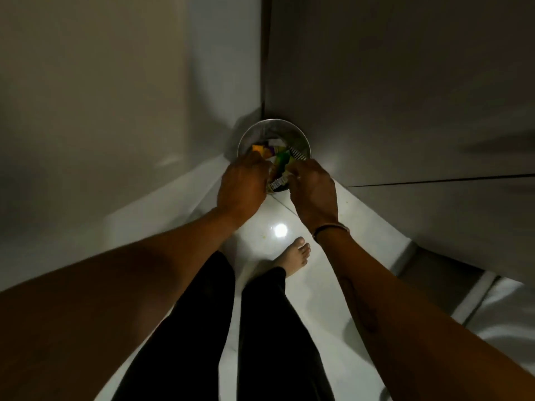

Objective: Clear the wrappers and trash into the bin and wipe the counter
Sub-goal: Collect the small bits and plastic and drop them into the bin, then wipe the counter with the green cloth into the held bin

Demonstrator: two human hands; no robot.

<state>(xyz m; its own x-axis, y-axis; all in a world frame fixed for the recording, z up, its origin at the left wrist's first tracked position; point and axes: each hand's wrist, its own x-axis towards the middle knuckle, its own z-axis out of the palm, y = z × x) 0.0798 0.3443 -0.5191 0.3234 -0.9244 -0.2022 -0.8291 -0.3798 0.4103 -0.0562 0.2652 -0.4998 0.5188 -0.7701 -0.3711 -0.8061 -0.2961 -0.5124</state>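
A round metal bin (301, 137) stands on the floor in a dim corner. Inside it lie several coloured wrappers (279, 157), orange, purple, green and striped. My left hand (241, 188) hovers over the bin's near-left rim with its fingers curled around wrappers. My right hand (314, 192) is over the near-right rim, fingers pinched on a wrapper between the two hands. The near edge of the bin is hidden behind both hands. The counter is out of sight.
Grey cabinet or wall panels (405, 96) close the corner on the right and a pale wall (101, 96) on the left. The glossy white tile floor (318, 285) reflects a lamp. My legs in black trousers and a bare foot (296, 256) stand just before the bin.
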